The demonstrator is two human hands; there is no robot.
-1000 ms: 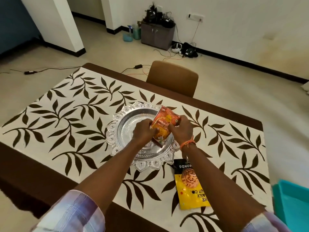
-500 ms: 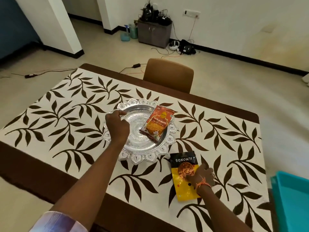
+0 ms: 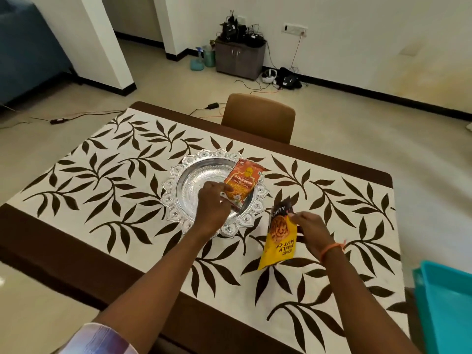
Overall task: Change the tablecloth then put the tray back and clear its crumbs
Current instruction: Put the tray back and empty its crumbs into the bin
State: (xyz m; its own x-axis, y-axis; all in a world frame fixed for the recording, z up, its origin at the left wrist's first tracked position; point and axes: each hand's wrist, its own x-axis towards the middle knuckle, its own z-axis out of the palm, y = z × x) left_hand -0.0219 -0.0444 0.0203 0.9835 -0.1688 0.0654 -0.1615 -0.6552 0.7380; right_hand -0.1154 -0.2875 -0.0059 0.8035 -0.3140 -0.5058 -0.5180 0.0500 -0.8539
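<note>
A cream tablecloth (image 3: 107, 190) with dark brown leaves and a brown border covers the table. An ornate silver tray (image 3: 176, 198) sits near its middle. An orange snack packet (image 3: 242, 181) lies in the tray, leaning on the right rim. My left hand (image 3: 212, 205) is over the tray, its fingers touching the packet's near corner. My right hand (image 3: 310, 229) pinches a yellow and black almond packet (image 3: 278, 241) and holds it lifted off the cloth, right of the tray.
A brown chair (image 3: 258, 118) stands at the table's far side. A teal bin (image 3: 447, 302) is at the near right. A grey cabinet (image 3: 240, 57) with cables and devices sits by the far wall; cords run across the floor.
My right hand has picked the almond packet up off the cloth. My left hand has moved right across the tray to the orange packet's near corner.
</note>
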